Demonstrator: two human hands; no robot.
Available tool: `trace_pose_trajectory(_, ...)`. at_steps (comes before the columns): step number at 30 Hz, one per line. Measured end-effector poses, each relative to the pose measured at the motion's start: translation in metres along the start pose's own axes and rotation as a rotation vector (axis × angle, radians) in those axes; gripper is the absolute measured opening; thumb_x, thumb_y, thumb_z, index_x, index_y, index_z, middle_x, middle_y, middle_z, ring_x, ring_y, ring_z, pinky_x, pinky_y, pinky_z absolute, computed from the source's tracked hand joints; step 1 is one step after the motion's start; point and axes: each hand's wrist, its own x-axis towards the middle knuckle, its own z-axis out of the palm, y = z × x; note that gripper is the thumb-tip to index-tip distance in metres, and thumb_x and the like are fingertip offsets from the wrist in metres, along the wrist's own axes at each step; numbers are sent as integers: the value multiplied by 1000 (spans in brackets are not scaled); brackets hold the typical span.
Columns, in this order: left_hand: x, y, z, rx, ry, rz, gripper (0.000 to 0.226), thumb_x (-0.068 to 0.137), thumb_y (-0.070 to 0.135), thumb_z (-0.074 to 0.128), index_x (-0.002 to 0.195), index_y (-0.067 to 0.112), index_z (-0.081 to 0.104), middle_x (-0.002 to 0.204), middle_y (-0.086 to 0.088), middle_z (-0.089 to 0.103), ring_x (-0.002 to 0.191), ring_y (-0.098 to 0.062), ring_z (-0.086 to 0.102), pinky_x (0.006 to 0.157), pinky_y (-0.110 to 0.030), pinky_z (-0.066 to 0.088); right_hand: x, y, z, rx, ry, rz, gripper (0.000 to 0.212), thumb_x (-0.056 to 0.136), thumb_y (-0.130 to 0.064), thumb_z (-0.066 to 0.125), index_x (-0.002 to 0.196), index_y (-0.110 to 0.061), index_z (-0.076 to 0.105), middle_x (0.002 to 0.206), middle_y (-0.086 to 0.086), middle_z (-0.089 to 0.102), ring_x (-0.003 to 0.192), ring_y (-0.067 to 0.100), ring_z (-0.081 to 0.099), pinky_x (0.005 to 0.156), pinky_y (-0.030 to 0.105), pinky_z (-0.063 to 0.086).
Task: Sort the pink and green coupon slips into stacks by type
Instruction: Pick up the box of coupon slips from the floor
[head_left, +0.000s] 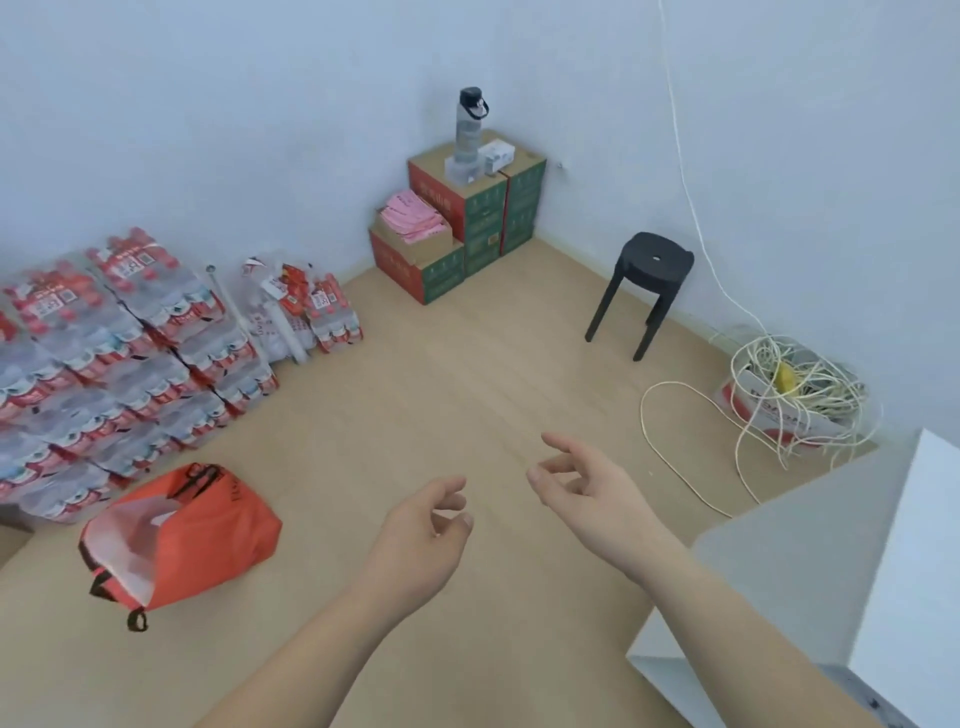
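Both bare forearms are reaching forward from the bottom edge over the pale wooden floor (467, 374).

- left hand (428, 530): hovering palm inward, fingers loosely curled and holding nothing.
- right hand (589, 491): hovering just beside the left, apart from it, fingers relaxed and spread, gripping nothing.
- white cabinet (852, 571): standing at the right edge, near the right forearm.
- orange bag (182, 535): lying on its side on the floor to the left, mouth gaping toward the camera.
- shrink-wrapped bottle packs (104, 353): sitting stacked in tiers along the left wall, red labels showing.
- white cord (795, 400): lying in a tangled coil over a low carton by the right wall, one strand running up the wall.
- black stool (649, 280): standing upright near the far corner.
- pink coupon slips (415, 221): lying in a loose heap inside an open cardboard box (415, 270), well apart from both hands, in the far corner.
- red-and-green cartons (488, 208): standing stacked just behind that box, against the corner.
- clear water bottle (469, 127): standing upright on top of the cartons, a small white packet (497, 153) sitting beside it.
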Motion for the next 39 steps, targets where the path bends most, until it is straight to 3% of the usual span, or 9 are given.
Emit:
trace_pose_trajectory(5,103,41,-8,20,-82,6,46,99,25,62,143,33,51,123,16,58,82,-3,62,71,-11,50,115,-40,-27,-21,-15,-5,28,97,-39,65,125,-36,61,103,-10,70,96,14,70,83,27,55)
trace_pose_trajectory(8,172,56,-14,29,-52,-17,45,100,25,61,143,33,51,123,18,58,84,-2,62,69,-7,47,201,-58,-43,-16,-45,-44,20,98,-37,62,117,-33,67,101,-6,73,97,13,71,89,31,56)
trace_pose_trajectory(16,338,100,-79,-11,183,-93,36,98,20,63,132,31,62,115,19,66,88,6,61,73,-5,44,416,-140,-62,-113,-151,-115,11,102,-23,59,98,-27,69,94,4,76,89,19,72,71,14,49)
trace_pose_trajectory(18,385,106,-108,-8,236,-94,36,98,19,63,132,29,63,115,18,66,89,5,62,74,-5,44,472,-170,-57,-191,-174,-153,14,101,-23,59,93,-28,69,93,1,75,88,17,71,72,15,49)
trace_pose_trajectory(23,535,118,-187,51,295,-79,37,100,18,60,137,24,61,117,12,65,98,3,61,76,-4,44,635,-220,-36,-392,-188,-266,15,99,-29,61,106,-24,74,94,-12,73,91,8,67,84,25,49)
trace_pose_trajectory(27,665,135,-246,112,269,-27,37,98,20,61,136,23,62,116,15,65,97,3,63,93,-26,51,753,-262,-22,-437,-148,-288,12,98,-28,63,99,-25,74,87,-16,71,84,0,65,78,19,47)
trace_pose_trajectory(32,792,174,-295,214,188,6,38,98,23,61,137,25,60,119,15,63,98,4,63,94,-27,50,860,-310,-27,-643,-128,-271,20,100,-41,54,106,-32,71,91,-16,69,90,10,64,80,28,50)
trace_pose_trajectory(35,877,191,-317,270,125,7,38,98,22,59,136,26,60,123,11,63,100,-3,64,96,-30,51,938,-332,-32,-816,-120,-276,25,101,-46,48,111,-34,68,97,-16,70,98,13,65,79,29,50)
trace_pose_trajectory(39,989,182,-336,381,70,-27,39,97,20,57,136,25,60,130,4,64,107,-11,63,97,-28,48,1056,-334,-21,-725,-154,-256,20,100,-42,52,110,-35,68,91,-21,66,94,10,64,80,29,50)
